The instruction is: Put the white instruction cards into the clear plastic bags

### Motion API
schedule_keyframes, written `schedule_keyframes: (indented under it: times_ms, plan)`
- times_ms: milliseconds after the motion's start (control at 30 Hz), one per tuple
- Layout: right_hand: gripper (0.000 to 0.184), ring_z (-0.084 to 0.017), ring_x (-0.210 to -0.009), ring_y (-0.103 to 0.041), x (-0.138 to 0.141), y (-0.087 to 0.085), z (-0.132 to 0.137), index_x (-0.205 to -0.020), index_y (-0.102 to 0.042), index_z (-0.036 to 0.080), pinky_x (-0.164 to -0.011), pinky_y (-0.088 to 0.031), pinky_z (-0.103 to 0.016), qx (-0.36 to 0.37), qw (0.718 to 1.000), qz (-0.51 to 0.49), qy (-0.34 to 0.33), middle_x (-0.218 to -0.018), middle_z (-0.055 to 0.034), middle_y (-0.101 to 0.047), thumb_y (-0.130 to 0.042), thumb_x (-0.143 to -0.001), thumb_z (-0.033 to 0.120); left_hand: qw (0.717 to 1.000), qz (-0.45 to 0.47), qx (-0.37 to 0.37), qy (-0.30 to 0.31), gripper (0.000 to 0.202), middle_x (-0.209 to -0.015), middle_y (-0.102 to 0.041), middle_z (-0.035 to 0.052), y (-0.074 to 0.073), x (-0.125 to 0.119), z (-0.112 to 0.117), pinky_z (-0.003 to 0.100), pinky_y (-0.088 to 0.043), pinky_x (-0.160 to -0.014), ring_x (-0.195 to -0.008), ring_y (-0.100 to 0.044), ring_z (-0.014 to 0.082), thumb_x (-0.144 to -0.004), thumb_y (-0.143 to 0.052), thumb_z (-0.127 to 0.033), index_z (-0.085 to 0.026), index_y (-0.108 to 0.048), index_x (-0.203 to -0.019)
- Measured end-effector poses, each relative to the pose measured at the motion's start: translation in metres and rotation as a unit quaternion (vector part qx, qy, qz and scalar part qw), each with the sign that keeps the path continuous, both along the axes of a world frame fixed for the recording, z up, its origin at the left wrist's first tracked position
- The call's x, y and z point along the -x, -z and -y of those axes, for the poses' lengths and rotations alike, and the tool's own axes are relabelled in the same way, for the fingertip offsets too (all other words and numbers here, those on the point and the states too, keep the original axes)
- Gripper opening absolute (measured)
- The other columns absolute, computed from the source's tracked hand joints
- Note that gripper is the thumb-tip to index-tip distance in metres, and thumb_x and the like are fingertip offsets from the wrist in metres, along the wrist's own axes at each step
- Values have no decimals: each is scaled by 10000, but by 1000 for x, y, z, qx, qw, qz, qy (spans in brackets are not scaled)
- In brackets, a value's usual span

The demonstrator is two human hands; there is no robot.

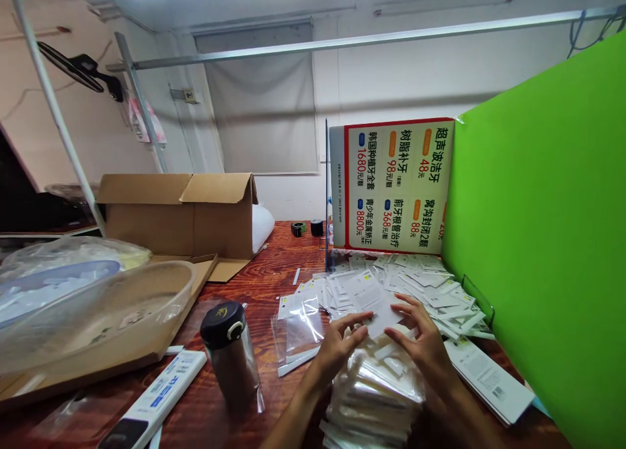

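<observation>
A white printed card (368,296) is held tilted between my two hands, above a tall stack of clear plastic bags (366,397). My left hand (340,345) pinches the card's lower left edge with thumb and fingers. On the opposite edge, my right hand (418,335) grips it between thumb and bent fingers. Behind them spreads a heap of similar white cards (430,283). Just left of the stack lie some flat clear bags (303,328). A neat pile of cards (493,380) rests to the right of my right forearm.
A dark-lidded bottle (229,354) stands on the left, beside a long white box (159,397). Farther left are a plastic basin (147,299) and an open cardboard box (180,221). A green panel (542,227) and a printed board (396,185) wall off the right and back.
</observation>
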State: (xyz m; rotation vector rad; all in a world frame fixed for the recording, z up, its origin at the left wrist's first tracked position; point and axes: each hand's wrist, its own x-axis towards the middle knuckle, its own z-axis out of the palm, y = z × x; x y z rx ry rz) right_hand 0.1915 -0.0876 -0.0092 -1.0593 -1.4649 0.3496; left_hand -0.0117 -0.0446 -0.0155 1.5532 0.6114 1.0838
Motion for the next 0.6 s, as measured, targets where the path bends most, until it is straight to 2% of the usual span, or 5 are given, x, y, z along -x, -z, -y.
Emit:
schedule_keyframes:
  times_ms: [200,300,400,467,600]
  plan:
    - [328,-233,-1009,-649,5,4,0,-985,-708,206,-830,-599,-368,-1,999,-49,15,-1295,-114,-542,-791,-725,388,1000,-20,-6,16,458,-1292,-640,108,3,-3,1,405,-401,-1075,-1229,-557,285,-834,-669,-459,-200,-681,-1212]
    - [379,-217,-928,-662,3,11,-6,-1008,-711,186,-802,-597,-363,12,994,-97,48,-1338,-129,-520,-761,-735,445,999,-10,-30,-22,499,-1240,-659,103,7,-6,-1,377,-440,-999,-1140,-593,251,-853,-639,-453,-213,-618,-1290]
    - [563,-245,-1006,-643,-16,16,-15,-1203,-650,162,-818,-575,-355,55,982,-110,147,-1445,-159,-430,-667,-779,532,991,-7,-77,-112,535,-1190,-659,86,10,-10,-5,335,-450,-890,-1053,-588,214,-861,-617,-428,-238,-540,-1356]
    - [676,-244,-995,-644,-35,17,-19,-1328,-564,144,-840,-555,-357,77,967,-84,227,-1478,-182,-369,-588,-802,568,983,-21,-84,-160,513,-1143,-657,76,10,-11,-8,314,-441,-836,-1012,-575,204,-843,-625,-425,-240,-561,-1318]
    - [597,-232,-919,-631,-73,12,-14,-1246,-602,80,-837,-522,-357,112,932,71,336,-1349,-227,-462,-409,-864,496,985,-55,-19,-161,516,-900,-635,33,10,-12,-14,276,-420,-688,-749,-530,158,-746,-690,-483,-191,-639,-1168]
